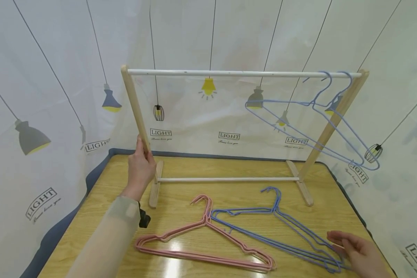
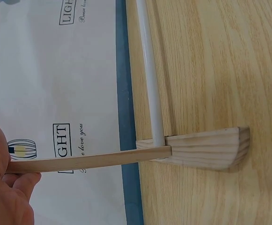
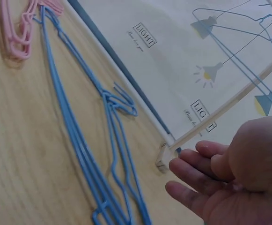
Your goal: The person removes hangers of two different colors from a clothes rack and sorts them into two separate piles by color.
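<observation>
My left hand [image 1: 141,166] grips the left wooden upright [image 1: 134,104] of a garment rack; the left wrist view shows thumb and fingers around that post [image 2: 89,161]. My right hand [image 1: 359,251] holds nothing, its fingers loosely bent beside the right end of the blue hangers [image 1: 299,231] on the table. In the right wrist view its fingers [image 3: 194,176] hang over the table, apart from the blue hangers [image 3: 75,126]. Pink hangers [image 1: 180,253] lie stacked left of the blue ones, overlapping their tip. Two blue hangers [image 1: 311,103] hang at the right end of the rack's white top rail [image 1: 212,73].
The rack's white lower rail [image 1: 226,179] runs between two wooden feet [image 1: 300,185] on the wood-grain table [image 1: 100,216]. A pale curtain [image 1: 187,38] printed with lamps and the word LIGHT surrounds the table's back and sides.
</observation>
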Action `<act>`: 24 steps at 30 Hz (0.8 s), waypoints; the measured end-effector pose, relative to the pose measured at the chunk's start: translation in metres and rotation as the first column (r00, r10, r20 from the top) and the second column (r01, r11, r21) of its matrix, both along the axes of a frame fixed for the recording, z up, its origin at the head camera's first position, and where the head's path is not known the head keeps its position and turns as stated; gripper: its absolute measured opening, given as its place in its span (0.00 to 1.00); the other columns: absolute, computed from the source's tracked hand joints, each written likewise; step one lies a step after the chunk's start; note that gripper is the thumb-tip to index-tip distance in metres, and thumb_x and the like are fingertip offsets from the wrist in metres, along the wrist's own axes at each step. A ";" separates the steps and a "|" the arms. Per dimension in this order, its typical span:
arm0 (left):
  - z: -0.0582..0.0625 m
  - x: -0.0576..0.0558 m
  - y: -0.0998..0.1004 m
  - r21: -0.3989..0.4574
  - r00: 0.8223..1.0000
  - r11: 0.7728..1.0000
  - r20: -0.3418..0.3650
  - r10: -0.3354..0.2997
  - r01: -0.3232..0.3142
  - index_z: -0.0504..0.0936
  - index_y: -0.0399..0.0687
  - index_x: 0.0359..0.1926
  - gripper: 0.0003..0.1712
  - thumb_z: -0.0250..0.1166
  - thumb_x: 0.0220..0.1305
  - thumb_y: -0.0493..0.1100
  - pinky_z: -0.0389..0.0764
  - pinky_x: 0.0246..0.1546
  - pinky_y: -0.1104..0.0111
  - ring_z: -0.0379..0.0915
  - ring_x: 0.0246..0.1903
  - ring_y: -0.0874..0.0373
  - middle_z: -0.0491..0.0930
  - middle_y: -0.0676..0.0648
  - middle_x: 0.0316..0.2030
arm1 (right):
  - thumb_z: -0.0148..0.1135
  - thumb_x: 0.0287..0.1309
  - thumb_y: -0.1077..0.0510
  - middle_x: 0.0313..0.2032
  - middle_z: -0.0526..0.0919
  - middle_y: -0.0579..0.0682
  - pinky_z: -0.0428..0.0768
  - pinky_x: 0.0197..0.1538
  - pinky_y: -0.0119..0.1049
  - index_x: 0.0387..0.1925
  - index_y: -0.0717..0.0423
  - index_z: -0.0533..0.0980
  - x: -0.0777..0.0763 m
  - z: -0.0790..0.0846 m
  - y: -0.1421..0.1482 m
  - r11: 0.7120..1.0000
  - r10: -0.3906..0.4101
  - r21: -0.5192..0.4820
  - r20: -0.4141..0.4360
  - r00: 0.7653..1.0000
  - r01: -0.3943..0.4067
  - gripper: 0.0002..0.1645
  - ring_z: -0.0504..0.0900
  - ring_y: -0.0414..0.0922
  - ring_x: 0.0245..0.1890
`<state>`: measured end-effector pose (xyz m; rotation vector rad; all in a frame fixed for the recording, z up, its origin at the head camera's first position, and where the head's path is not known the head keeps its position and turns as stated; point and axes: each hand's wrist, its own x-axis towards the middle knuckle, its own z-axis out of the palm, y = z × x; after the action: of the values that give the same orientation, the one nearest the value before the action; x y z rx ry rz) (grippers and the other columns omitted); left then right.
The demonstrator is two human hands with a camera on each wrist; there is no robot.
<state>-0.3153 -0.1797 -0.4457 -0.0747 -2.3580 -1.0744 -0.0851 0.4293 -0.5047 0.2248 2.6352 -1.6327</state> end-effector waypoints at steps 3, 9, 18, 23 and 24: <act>0.000 0.001 0.000 0.003 1.000 1.000 0.009 0.000 0.000 0.58 0.47 0.81 0.35 0.54 0.78 0.31 0.83 0.31 0.47 0.84 0.34 0.35 0.84 0.28 0.41 | 0.48 0.80 0.71 0.47 0.90 0.49 0.87 0.45 0.36 0.63 0.85 0.70 0.000 0.009 -0.001 1.000 -0.015 0.013 -0.094 0.995 0.016 0.19 0.86 0.29 0.44; 0.004 0.003 0.002 0.012 1.000 1.000 0.008 -0.005 0.005 0.59 0.49 0.81 0.35 0.55 0.78 0.31 0.83 0.31 0.47 0.84 0.33 0.36 0.84 0.29 0.41 | 0.60 0.77 0.64 0.45 0.90 0.36 0.85 0.44 0.30 0.60 0.70 0.80 -0.011 0.037 -0.003 0.986 -0.140 -0.119 -0.217 0.966 0.117 0.17 0.88 0.32 0.42; 0.002 0.001 -0.001 -0.006 1.000 1.000 0.003 -0.001 0.001 0.57 0.47 0.81 0.37 0.55 0.77 0.30 0.83 0.30 0.48 0.84 0.33 0.37 0.84 0.28 0.41 | 0.66 0.68 0.72 0.44 0.91 0.44 0.84 0.43 0.28 0.53 0.61 0.86 -0.049 0.080 0.004 0.861 -0.355 -0.486 -0.367 0.860 0.148 0.15 0.90 0.35 0.42; 0.000 0.000 -0.001 -0.014 1.000 1.000 -0.011 0.002 -0.002 0.57 0.46 0.81 0.36 0.56 0.77 0.31 0.83 0.29 0.48 0.84 0.32 0.37 0.84 0.28 0.39 | 0.64 0.66 0.76 0.45 0.91 0.45 0.83 0.44 0.28 0.50 0.58 0.87 -0.067 0.100 0.009 0.803 -0.412 -0.583 -0.388 0.825 0.127 0.17 0.90 0.36 0.43; 0.000 0.000 0.000 -0.015 1.000 1.000 -0.014 0.003 -0.004 0.57 0.45 0.81 0.36 0.56 0.77 0.31 0.83 0.30 0.47 0.84 0.32 0.36 0.84 0.28 0.39 | 0.64 0.66 0.75 0.44 0.91 0.44 0.83 0.44 0.27 0.49 0.57 0.87 -0.070 0.102 0.010 0.803 -0.423 -0.579 -0.388 0.819 0.141 0.17 0.90 0.35 0.43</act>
<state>-0.3154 -0.1802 -0.4461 -0.0831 -2.3534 -1.0512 -0.1554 0.4392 -0.4023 0.2162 2.3806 -2.7955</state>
